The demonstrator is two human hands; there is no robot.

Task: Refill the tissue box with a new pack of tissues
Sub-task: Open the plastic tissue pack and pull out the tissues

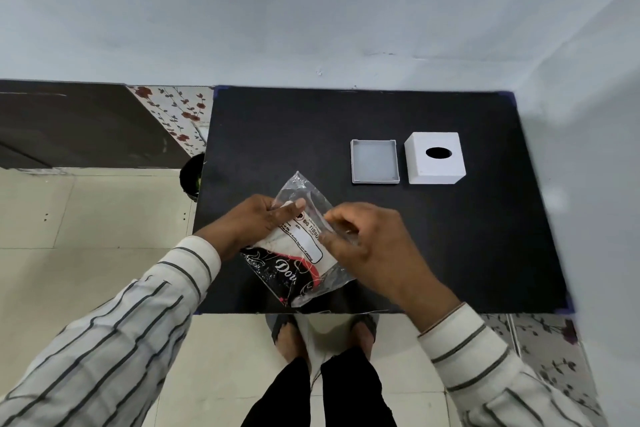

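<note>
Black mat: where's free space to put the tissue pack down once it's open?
Free: the whole far-left part of the black mat, left of the shallow tray, and the right strip below the white tissue box. Crowded: the near-centre, where left hand and right hand hold the tissue pack.

Looking like a home room w/ a makeshift work spot: cream tiled floor [86, 211], plain pale painted wall [311, 10], floral-print sheet [180, 111] leaning by a dark wood panel [79, 125]. Black mat-covered desk [450, 246] sitting vs. the wall. Person standing in sandals [282, 324], suggesting indoors, domestic.
</note>
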